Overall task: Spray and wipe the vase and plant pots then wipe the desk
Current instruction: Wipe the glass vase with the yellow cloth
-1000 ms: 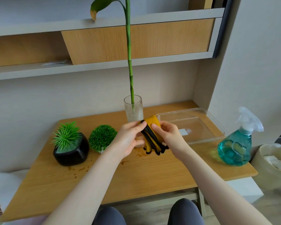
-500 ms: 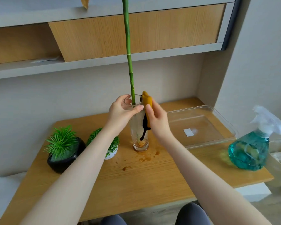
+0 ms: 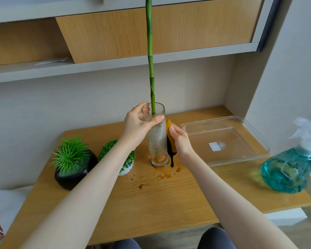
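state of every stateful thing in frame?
left hand: grips vase near rim
right hand: presses cloth to vase side
vase: upright, wet, brown residue at bottom
cloth: against vase
desk: brown spills
spray bottle: standing, untouched
clear tray: empty

Glass vase is standing upright on the wooden desk, green stem rising out of it past the shelf. Left hand is gripping the vase near its rim, thumb across the front. Right hand is pressing a yellow-and-black cloth against the vase's right side. Brown spill marks are lying on the desk just in front of the vase base. Left of the vase: round bush in white pot, then spiky plant in black pot. Right of the vase: clear tray; beyond it, teal spray bottle.
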